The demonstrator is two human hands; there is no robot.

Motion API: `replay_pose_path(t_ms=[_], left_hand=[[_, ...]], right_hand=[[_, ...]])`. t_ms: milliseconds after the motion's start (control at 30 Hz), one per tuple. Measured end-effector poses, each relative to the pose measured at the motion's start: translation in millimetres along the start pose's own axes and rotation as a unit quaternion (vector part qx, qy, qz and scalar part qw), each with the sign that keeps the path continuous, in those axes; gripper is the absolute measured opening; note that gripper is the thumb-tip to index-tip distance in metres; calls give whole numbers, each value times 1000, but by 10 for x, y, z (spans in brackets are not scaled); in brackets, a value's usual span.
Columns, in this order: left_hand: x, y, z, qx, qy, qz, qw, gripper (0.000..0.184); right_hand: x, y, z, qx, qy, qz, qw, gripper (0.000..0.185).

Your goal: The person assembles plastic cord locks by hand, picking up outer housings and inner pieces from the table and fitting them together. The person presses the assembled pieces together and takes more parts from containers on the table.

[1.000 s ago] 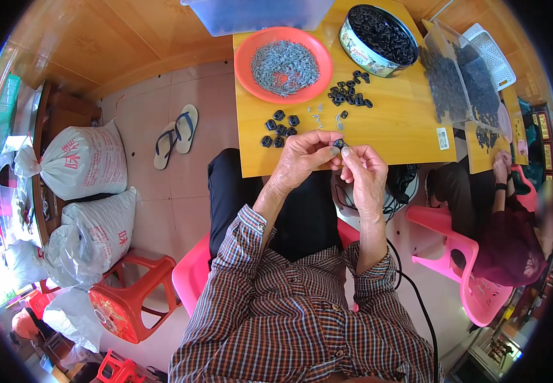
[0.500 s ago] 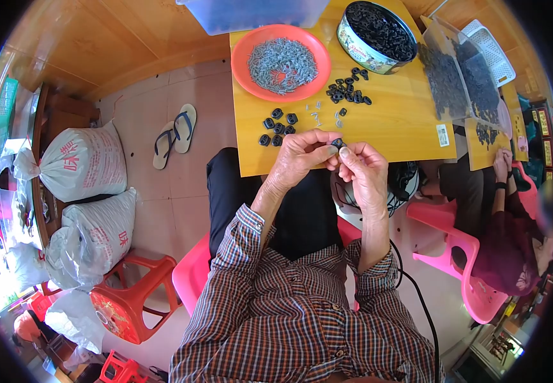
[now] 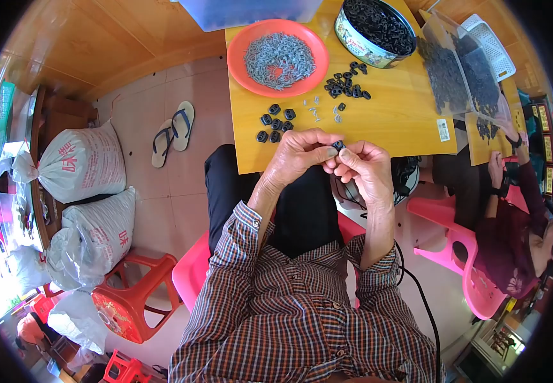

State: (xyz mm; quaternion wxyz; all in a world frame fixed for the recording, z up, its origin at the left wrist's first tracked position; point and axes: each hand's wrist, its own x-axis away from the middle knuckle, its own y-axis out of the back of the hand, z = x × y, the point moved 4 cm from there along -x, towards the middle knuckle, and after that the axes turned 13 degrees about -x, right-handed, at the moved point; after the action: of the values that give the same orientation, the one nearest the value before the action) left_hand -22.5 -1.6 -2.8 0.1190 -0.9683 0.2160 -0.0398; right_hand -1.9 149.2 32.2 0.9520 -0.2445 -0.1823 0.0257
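Note:
A small black plastic piece point(image 3: 338, 145) is pinched at the table's front edge. My left hand point(image 3: 301, 155) grips it from the left between thumb and forefinger. From the other side, my right hand point(image 3: 364, 167) holds it with closed fingertips, hiding much of it. Left of the hands, several chunky black pieces with holes point(image 3: 276, 121) lie in a group. Beyond the fingertips, a few thin grey pieces point(image 3: 315, 113) are scattered, and a looser heap of black pieces point(image 3: 352, 89) sits farther back.
A red plate point(image 3: 238, 75) holds many small grey pieces. Behind stand a round tin point(image 3: 363, 54) of black parts and a blue bin point(image 3: 244, 14). A clear box point(image 3: 446, 70) stands right. Another person point(image 3: 509, 236) sits at right on a pink chair point(image 3: 446, 223).
My hands stay together on the small black piece, with the right fingers slightly shifted. The view has moved a little. The other person's arms have shifted, with one hand now reaching by the clear box.

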Motion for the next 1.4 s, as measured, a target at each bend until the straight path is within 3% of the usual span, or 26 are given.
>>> replay_pose_path(t_ms=[533,867,1133,1400], left_hand=[[0,-25,18,10,-2,-20,1000,20],[2,-25,63,46,-23,-36,998,31],[9,-33,42,15,-23,-38,999,29],[14,-41,39,57,-29,-29,998,26]], right_hand=[[-31,51,-40,-4,12,-19,1000,17],[-32,44,-42,-33,30,17,999,21],[1,-9,-26,63,79,-11,995,21],[31,-78,-16,69,65,-28,995,21]])
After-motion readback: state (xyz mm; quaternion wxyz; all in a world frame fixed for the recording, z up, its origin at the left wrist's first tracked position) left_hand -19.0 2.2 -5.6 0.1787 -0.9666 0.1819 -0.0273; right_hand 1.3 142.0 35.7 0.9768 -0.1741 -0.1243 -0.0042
